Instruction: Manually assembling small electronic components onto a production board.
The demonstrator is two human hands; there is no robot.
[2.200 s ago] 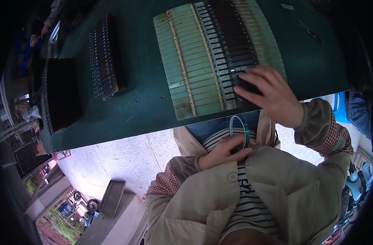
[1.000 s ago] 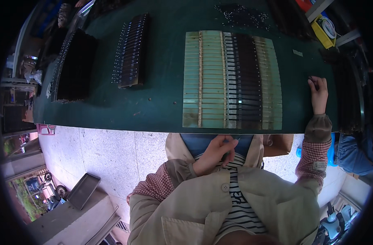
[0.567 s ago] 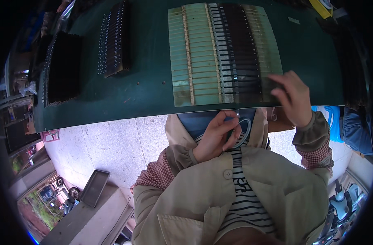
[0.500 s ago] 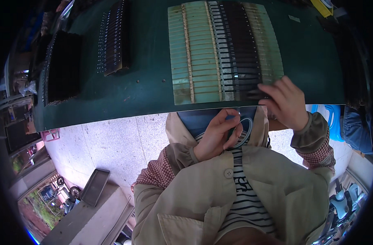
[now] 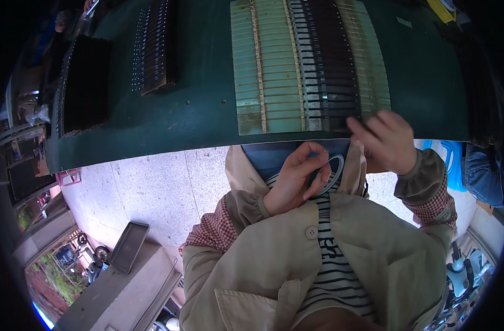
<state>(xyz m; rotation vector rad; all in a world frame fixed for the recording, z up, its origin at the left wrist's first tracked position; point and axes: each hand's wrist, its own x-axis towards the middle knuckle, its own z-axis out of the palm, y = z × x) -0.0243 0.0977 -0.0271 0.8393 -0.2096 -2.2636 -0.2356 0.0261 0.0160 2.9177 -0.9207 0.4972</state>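
Observation:
My left hand (image 5: 299, 179) is just below the table's near edge, thumb and finger pinched together. A pale blue loop of thin tube or cord (image 5: 339, 170) runs out of its fingers and curves round on the right. My right hand (image 5: 387, 140) hovers at the near right corner of a slotted pale green board (image 5: 279, 88). Motion smears its fingertips, and whether they hold anything cannot be made out. Across the board lies a row of thin dark strips with light ends (image 5: 334, 71), set side by side.
On the dark green tabletop (image 5: 202, 127), a stack of dark strips (image 5: 158, 49) and a larger dark stack (image 5: 86, 88) stand to the left. A yellow object (image 5: 442, 10) is at the far right. A blue stool (image 5: 455, 165) and a grey tray (image 5: 129, 246) are below table level.
My right hand has moved slightly down, its fingers now more blurred. My left hand stays nearly in place with the loop. The view has shifted a little.

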